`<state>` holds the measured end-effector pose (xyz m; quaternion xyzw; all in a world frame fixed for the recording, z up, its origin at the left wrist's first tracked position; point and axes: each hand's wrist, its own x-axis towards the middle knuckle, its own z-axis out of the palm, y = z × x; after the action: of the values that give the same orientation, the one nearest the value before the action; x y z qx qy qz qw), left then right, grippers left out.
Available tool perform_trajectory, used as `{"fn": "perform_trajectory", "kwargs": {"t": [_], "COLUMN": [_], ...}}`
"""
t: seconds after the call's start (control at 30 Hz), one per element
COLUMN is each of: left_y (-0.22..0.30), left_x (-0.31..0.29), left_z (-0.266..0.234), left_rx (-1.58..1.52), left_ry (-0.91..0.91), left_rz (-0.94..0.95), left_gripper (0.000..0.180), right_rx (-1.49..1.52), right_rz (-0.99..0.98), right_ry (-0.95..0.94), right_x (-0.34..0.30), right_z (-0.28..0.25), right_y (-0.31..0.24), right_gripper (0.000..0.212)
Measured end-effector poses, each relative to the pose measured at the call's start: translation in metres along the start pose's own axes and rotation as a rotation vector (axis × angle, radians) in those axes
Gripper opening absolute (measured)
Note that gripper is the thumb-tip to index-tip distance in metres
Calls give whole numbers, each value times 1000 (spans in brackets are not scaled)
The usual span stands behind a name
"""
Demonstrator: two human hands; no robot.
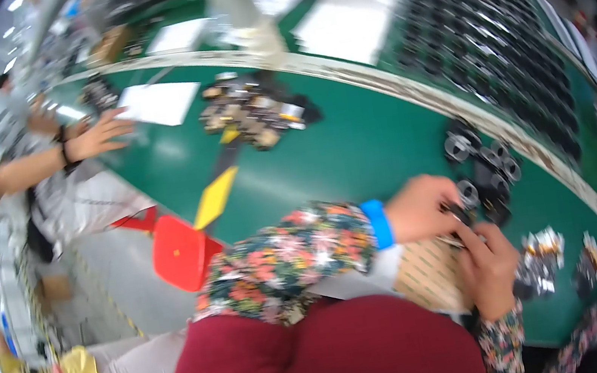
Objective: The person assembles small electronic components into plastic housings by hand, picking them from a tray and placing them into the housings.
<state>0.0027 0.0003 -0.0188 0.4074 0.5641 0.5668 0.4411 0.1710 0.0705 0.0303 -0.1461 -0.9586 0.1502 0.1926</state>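
- At the green workbench [355, 155], toward four o'clock in our view, we have both hands down on a cluster of small dark round parts [482, 161].
- Our left hand [423, 207], floral sleeve and blue wristband [378, 223] behind it, reaches across with fingers curled among the lowest parts of the cluster; blur keeps us from telling whether it has one pinched or only touches them.
- Our right hand [489, 266] comes up from five o'clock, fingers bent toward the same spot, lying over a pale slatted tray [425, 272]; its grip is equally unclear.
- We judge the step in hand to be picking or seating one dark part at the near edge of the cluster, just above the tray.
- The next move, as we read it, calls for a narrow, steady pinch on a single part without nudging its neighbours, which sit touching one another.
- At four o'clock beyond the right hand lies a scatter of shiny wrapped pieces [544, 247].
- At ten o'clock a co-worker's hand [97, 135] rests beside a white sheet [157, 103]; at twelve o'clock a second heap of parts [254, 112] sits well apart from ours.
- Near eight o'clock we see a red stool [178, 253] below the bench edge.
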Motion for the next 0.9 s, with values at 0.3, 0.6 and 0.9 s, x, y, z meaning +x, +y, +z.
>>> {"fn": "perform_trajectory", "kwargs": {"t": [0.3,0.6,0.9], "left_y": [-2,-19,-11], "left_x": [1,14,10], "left_z": [2,7,10], "left_rx": [-156,-196,-184], "left_ry": [-155,-143,-149], "left_rz": [-9,-38,-100], "left_gripper": [11,8,10], "right_rx": [-167,-170,-122], "right_rz": [-141,-169,-158], "right_ry": [75,131,213], "right_x": [-5,-17,-19], "right_z": [-11,-8,-10], "right_y": [-16,-15,-28], "right_gripper": [26,36,30]}}
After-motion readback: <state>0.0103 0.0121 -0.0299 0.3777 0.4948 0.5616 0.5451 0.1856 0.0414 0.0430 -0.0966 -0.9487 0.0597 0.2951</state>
